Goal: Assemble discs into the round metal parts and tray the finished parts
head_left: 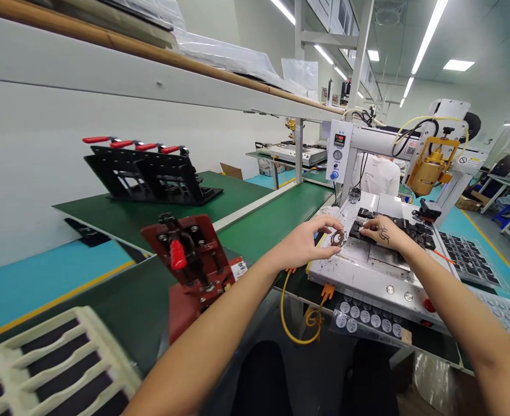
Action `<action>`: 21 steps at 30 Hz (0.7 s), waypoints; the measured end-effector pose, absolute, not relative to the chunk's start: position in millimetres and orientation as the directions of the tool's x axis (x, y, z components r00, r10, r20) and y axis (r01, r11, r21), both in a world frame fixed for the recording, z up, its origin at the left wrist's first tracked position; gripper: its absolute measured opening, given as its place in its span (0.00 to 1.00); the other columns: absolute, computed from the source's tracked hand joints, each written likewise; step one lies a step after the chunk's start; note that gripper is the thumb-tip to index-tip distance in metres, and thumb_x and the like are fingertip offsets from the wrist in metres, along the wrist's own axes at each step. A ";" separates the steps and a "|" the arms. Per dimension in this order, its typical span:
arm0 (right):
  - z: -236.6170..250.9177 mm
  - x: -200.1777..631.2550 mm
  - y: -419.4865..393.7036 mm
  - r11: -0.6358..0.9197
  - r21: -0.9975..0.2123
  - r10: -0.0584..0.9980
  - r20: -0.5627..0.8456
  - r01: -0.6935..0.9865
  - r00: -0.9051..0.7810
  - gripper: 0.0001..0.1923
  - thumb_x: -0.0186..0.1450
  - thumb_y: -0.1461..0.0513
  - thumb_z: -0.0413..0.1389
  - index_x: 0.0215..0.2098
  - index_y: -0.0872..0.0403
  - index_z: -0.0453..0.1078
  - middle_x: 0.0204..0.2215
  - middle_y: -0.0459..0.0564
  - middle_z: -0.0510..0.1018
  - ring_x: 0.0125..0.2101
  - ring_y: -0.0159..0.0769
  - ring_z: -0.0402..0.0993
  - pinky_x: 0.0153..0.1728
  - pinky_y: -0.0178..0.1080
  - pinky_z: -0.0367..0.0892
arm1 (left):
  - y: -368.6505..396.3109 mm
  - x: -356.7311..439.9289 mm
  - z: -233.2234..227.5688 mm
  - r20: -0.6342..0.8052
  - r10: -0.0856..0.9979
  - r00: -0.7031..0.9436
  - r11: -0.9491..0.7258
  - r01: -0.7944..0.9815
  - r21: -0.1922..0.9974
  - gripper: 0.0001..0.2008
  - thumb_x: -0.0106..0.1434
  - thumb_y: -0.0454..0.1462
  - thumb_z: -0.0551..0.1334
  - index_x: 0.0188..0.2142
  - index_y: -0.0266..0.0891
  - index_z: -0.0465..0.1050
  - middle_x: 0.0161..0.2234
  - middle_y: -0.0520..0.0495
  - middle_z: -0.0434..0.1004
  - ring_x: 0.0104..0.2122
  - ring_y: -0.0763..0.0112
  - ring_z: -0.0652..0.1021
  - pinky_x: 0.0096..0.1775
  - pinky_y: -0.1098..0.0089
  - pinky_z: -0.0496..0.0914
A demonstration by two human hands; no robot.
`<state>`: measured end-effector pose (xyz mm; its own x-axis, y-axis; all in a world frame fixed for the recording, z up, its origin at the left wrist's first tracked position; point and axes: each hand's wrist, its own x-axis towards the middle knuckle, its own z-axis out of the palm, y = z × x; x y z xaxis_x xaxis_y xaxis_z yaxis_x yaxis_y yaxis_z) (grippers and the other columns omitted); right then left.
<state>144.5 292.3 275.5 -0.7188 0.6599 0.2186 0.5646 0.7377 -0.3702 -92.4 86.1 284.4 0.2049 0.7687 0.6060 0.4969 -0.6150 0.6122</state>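
Mid-right, the part-open left hand (pixel 303 245) holds a round part (pixel 337 238); the nearly closed right hand (pixel 384 232) touches the black fixture (pixel 354 230), grip unclear. Apparent fixture handling; the next move needs precision.

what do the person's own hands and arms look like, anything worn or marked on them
The left hand and right hand are bare, without gloves. No sleeves or watch show on the forearms. A dark, curling line marking, like a drawing or tattoo, is on the right hand's back.

left grip (pixel 300 245) wide, right grip (pixel 384 232) narrow
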 end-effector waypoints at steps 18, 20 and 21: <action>221.3 336.6 135.2 0.474 -0.471 0.692 0.722 0.744 0.015 0.16 0.74 0.49 0.58 0.40 0.52 0.77 0.35 0.51 0.79 0.36 0.44 0.73 0.42 0.45 0.69 | -2.3 -63.4 194.2 0.436 0.899 -0.028 -0.395 0.374 0.839 0.22 0.64 0.42 0.74 0.55 0.42 0.75 0.48 0.41 0.86 0.46 0.58 0.87 0.50 0.61 0.85; 191.0 359.6 124.4 0.391 -0.468 0.698 0.712 0.792 0.076 0.18 0.72 0.46 0.60 0.37 0.52 0.74 0.34 0.51 0.77 0.37 0.46 0.72 0.43 0.48 0.68 | -6.8 -60.8 176.0 0.393 0.919 -0.024 -0.358 0.366 0.859 0.22 0.64 0.43 0.74 0.55 0.42 0.75 0.47 0.41 0.86 0.45 0.58 0.88 0.49 0.61 0.85; 178.0 366.4 123.0 0.366 -0.467 0.702 0.706 0.805 0.090 0.19 0.71 0.45 0.61 0.37 0.52 0.73 0.34 0.52 0.76 0.38 0.47 0.71 0.45 0.49 0.68 | -7.2 -57.8 168.6 0.368 0.930 -0.013 -0.339 0.360 0.869 0.22 0.64 0.42 0.74 0.54 0.41 0.75 0.47 0.41 0.86 0.45 0.58 0.88 0.49 0.61 0.84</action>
